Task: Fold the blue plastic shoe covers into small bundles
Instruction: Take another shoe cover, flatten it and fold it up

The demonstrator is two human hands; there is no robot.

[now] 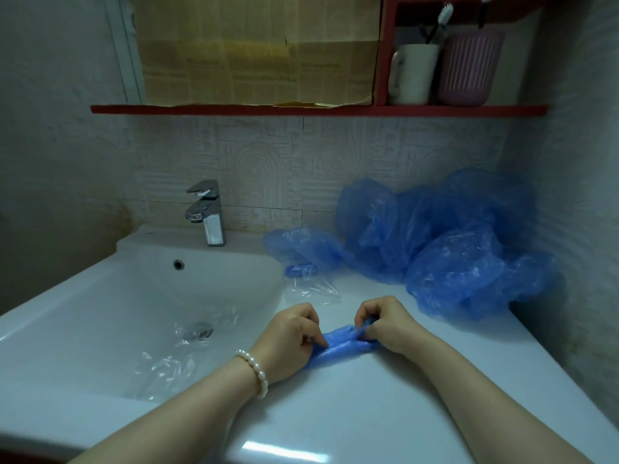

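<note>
Both in play on the white counter (351, 406), just right of the sink (100, 296): left hand (291, 343) pinching one end of a bunched blue shoe cover (341, 344), right hand (385, 326) curled tight on the other end, grip closed on plastic on both sides. Stretched low between the two, touching the counter. Farther back against the wall, a loose heap of blue shoe covers (445, 242), a smaller puffed one (301, 244) beside the faucet (209, 212), a small rolled blue bundle (300, 270) on clear wrapping (311, 288), more clear film (174, 356) lying in the sink.
</note>
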